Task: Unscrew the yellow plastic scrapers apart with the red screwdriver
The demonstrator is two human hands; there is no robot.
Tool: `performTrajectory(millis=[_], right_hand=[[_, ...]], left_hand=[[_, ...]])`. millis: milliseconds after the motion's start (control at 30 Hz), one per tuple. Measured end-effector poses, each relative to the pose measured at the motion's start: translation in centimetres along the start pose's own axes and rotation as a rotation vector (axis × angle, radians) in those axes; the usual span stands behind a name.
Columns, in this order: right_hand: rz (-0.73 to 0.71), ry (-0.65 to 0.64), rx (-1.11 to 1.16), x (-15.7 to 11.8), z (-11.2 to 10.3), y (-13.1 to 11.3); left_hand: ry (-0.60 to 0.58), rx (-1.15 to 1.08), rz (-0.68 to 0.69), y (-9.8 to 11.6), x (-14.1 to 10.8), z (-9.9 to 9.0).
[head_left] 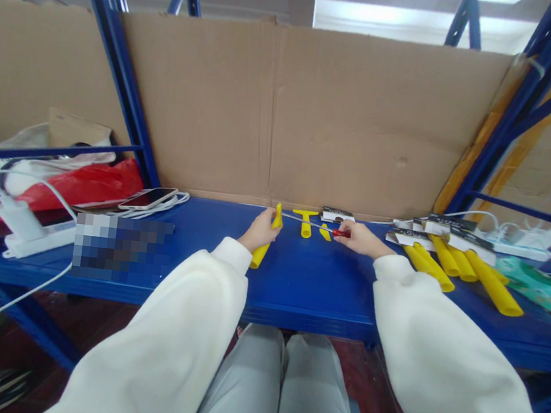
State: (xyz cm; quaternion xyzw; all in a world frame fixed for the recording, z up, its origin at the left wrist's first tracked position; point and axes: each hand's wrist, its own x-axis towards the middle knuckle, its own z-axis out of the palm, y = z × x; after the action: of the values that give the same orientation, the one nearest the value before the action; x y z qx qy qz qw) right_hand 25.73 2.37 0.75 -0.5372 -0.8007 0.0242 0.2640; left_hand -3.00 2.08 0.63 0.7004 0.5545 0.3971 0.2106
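My left hand (259,230) is closed around a yellow T-shaped plastic tool (260,256), its head up and its round handle pointing down towards me. A screwdriver (341,233) with a red handle is gripped in my right hand (362,237). Its thin metal shaft runs left to the head of the yellow tool; whether the tip touches a screw there is too small to tell. Between my hands, a second yellow T-shaped tool (306,228) lies on the blue tabletop (314,284). Beside it is a small yellow piece (325,233).
Several yellow handles (495,283) with black-and-white cards lie at the right, near a green packet (540,284). Another card (337,215) lies at the back. At left are a power strip (43,241), a phone (148,198) and a red bag (93,189). Cardboard (335,120) walls the rear.
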Motion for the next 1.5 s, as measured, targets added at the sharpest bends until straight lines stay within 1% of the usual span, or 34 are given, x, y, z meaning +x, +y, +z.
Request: performTrajectory(millis=[100, 200, 267, 500, 733, 1000, 1167, 1400, 1500], right_hand=[[0.018, 0.046, -0.097, -0.1, -0.5, -0.6], [0.066, 0.074, -0.188, -0.2, -0.6, -1.0], [0.085, 0.067, -0.225, -0.3, -0.6, -1.2], [0.083, 0.036, -0.317, -0.6, -0.7, -2.1], [0.044, 0.044, -0.32, -0.6, -0.7, -2.1], [0.146, -0.034, -0.325, -0.8, -0.6, -2.7], [0.129, 0.015, -0.355, -0.8, -0.7, -2.6], [0.085, 0.09, -0.321, -0.7, -0.4, -1.6], [0.101, 0.079, -0.29, -0.6, -0.2, -1.2]], left_hand=[[-0.009, 0.02, 0.011, -0.1, 0.0, 0.0], [-0.002, 0.032, 0.021, 0.0, -0.1, 0.0], [-0.002, 0.033, 0.024, 0.1, -0.2, 0.1], [-0.014, 0.042, 0.028, 0.1, -0.2, -0.1], [-0.026, 0.052, 0.035, -0.1, -0.1, -0.1], [-0.018, 0.058, 0.042, -0.4, 0.2, 0.1], [-0.006, 0.057, 0.042, -0.4, 0.3, 0.1], [-0.012, 0.068, 0.059, -0.6, 0.4, 0.1], [-0.009, 0.066, 0.063, -0.7, 0.5, 0.1]])
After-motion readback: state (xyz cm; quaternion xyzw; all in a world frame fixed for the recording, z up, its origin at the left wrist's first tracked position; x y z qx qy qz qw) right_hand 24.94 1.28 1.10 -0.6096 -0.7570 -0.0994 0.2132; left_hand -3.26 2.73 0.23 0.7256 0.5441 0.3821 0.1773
